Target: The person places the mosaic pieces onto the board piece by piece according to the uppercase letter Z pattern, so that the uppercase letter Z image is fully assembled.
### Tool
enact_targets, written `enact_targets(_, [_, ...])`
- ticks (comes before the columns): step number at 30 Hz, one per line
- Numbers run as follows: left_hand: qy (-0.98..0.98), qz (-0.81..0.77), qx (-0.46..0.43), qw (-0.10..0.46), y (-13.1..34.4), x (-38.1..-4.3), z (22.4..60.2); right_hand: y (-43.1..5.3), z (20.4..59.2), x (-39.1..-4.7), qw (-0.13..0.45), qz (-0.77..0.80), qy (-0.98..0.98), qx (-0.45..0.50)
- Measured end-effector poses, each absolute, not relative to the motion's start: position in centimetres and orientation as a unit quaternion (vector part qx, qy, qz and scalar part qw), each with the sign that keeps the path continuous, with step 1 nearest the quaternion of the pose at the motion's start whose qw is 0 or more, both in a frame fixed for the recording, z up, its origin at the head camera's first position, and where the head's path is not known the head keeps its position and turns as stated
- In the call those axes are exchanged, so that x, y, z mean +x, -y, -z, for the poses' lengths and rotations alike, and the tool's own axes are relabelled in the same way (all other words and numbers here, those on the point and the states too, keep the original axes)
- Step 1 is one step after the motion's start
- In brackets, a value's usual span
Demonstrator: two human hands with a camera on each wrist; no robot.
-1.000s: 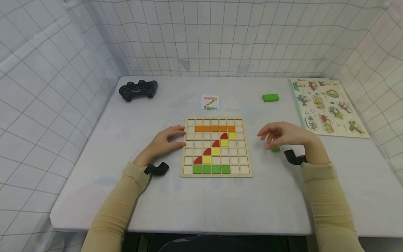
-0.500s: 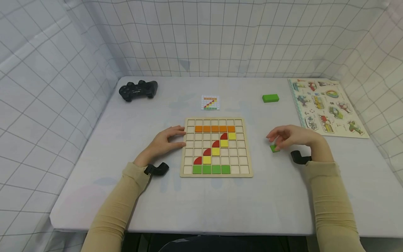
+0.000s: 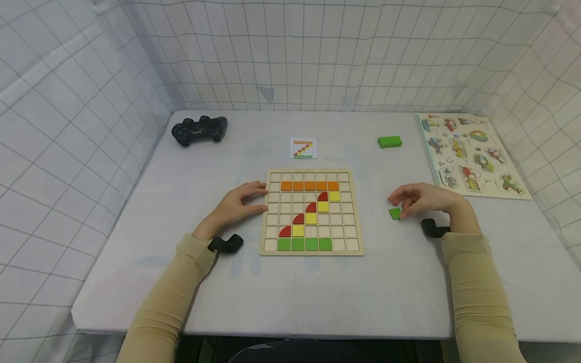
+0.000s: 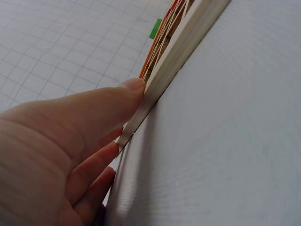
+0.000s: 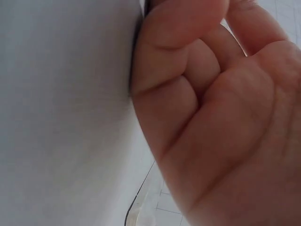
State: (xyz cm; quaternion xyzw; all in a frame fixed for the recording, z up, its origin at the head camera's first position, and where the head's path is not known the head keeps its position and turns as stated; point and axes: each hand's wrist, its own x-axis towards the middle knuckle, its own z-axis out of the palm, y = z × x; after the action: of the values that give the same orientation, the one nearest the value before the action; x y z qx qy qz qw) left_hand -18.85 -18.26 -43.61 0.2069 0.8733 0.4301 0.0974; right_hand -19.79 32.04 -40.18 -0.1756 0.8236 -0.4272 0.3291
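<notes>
Orange, red, yellow and green tiles fill part of a wooden grid board [image 3: 357,222] in the head view. My left hand [image 3: 237,202] touches the board's left side, its thumb and fingertips against the edge; the left wrist view shows the thumb at the upper rim. To the right of the board, a green square tile [image 3: 395,214] is at the fingertips of my right hand [image 3: 422,198]. Its fingers are curled beside and over the tile. In the right wrist view the tile is hidden, so whether it is pinched cannot be told.
A small pattern card [image 3: 303,147] lies behind the board. Farther off are a green block [image 3: 390,141], a picture puzzle board [image 3: 476,156] at right and a black game controller [image 3: 199,129] at left. Gridded white cloth [image 3: 290,55] stands around the table.
My right hand has moved right and slightly nearer to me, so more of the green tile shows. The left hand and the board have stayed where they were.
</notes>
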Motion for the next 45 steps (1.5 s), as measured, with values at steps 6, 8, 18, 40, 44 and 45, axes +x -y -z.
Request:
enact_targets(6, [-0.873, -0.431, 0.208, 0.096, 18.2, -18.9, 43.6, -32.0, 40.5, -19.8, 0.326, 0.428, -0.823, -0.183])
enact_targets(8, [-0.873, -0.432, 0.207, 0.096, 18.2, -18.9, 43.6, -32.0, 40.6, -19.9, 0.325, 0.427, -0.823, -0.185])
enact_targets(18, [-0.869, -0.437, 0.209, 0.099, 18.3, -18.9, 43.7, -31.8, 40.6, -19.9, 0.315, 0.416, -0.835, -0.175])
enact_targets(40, [-0.871, -0.433, 0.21, 0.097, 18.3, -18.9, 43.7, -30.2, 39.9, -19.5, 0.274, 0.364, -0.875, -0.162])
enact_targets(44, [-0.869, -0.436, 0.211, 0.096, 18.2, -18.8, 43.6, -29.7, 39.8, -19.4, 0.272, 0.355, -0.879, -0.165])
enact_targets(45, [-0.869, -0.436, 0.212, 0.095, 18.2, -18.8, 43.5, -29.6, 39.8, -19.4, 0.271, 0.351, -0.881, -0.167])
